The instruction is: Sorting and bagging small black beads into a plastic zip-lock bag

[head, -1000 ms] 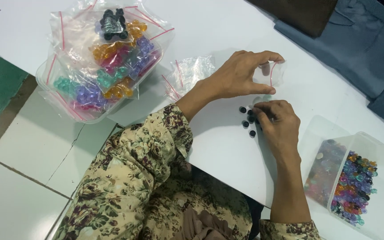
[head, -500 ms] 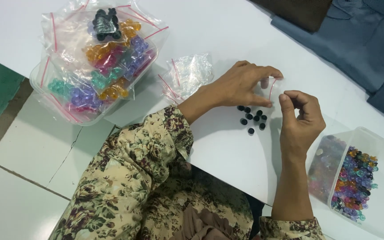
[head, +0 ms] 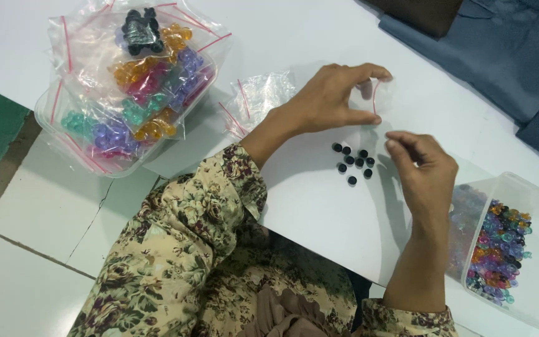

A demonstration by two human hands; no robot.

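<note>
The left hand [head: 329, 100] pinches a little bag [head: 378, 97] open just above the black beads [head: 352, 163], so the right hand [head: 425, 171], fingertips pressed together, should drop beads in gently.

Left hand [head: 329, 100] pinching small clear bag [head: 378, 93], right hand [head: 422, 165] above black beads [head: 352, 163], white table [head: 319, 212]

White table [head: 319, 218] over pale tiled floor [head: 38, 237]
</note>
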